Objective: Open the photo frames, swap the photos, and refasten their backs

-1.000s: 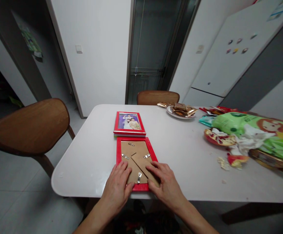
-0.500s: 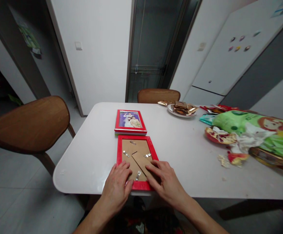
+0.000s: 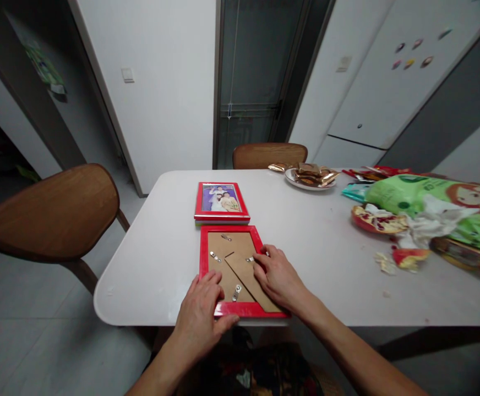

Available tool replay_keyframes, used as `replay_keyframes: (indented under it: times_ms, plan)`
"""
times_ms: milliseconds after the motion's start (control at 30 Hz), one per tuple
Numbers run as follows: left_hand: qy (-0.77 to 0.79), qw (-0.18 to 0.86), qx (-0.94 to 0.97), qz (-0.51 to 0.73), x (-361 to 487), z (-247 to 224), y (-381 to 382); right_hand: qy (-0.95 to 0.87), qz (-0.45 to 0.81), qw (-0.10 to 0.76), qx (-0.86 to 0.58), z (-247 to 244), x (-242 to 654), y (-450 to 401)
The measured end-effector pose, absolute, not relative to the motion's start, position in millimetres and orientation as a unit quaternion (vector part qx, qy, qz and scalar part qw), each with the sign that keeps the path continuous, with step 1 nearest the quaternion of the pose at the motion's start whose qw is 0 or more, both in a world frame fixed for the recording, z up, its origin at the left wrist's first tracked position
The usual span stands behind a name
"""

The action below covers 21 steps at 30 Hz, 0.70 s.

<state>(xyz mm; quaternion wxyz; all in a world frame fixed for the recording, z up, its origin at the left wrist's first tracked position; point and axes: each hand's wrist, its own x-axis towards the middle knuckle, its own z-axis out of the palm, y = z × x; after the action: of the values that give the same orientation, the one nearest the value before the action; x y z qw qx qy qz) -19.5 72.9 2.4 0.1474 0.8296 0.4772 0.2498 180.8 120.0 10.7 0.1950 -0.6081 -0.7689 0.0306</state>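
A red picture frame (image 3: pixel 204 250) lies face down at the table's near edge, its brown backing board (image 3: pixel 240 242) showing. Small metal clips (image 3: pixel 236 292) sit around the board, and a slanted brown stand leg (image 3: pixel 250 280) crosses it. My left hand (image 3: pixel 201 308) grips the frame's lower left corner, fingers over the left side and thumb along the near edge. With fingers bent together, my right hand (image 3: pixel 279 275) has its fingertips on the right-hand metal clip (image 3: pixel 250 259), partly covering it. Just beyond lies another red frame (image 3: pixel 198 204), face up, with a photo (image 3: pixel 222 198) in it.
On the white table (image 3: pixel 153 236), a plate (image 3: pixel 301 187) of gold-wrapped packets stands at the back. To the right lie a green package (image 3: pixel 413 192), pomegranate pieces (image 3: pixel 378 220) and crumpled tissue (image 3: pixel 434 220). Wooden chairs stand left (image 3: pixel 50 212) and behind (image 3: pixel 270 155).
My right hand has moved up from the stand leg to the right-hand clip. My left thumb has shifted out along the near edge. The stand leg's lower end is now uncovered.
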Motion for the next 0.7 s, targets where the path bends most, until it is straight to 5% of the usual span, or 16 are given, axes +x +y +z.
replay_keyframes:
  times_ms: [467, 700]
  plan:
    - [0.472, 0.147, 0.833, 0.247, -21, 0, 74, -0.823, -0.001, 0.257, -0.507, 11, 173, 92]
    - [0.468, 0.136, 0.836, 0.253, -20, -4, 76, -0.877, 0.045, 0.223, -0.424, 14, 160, 71]
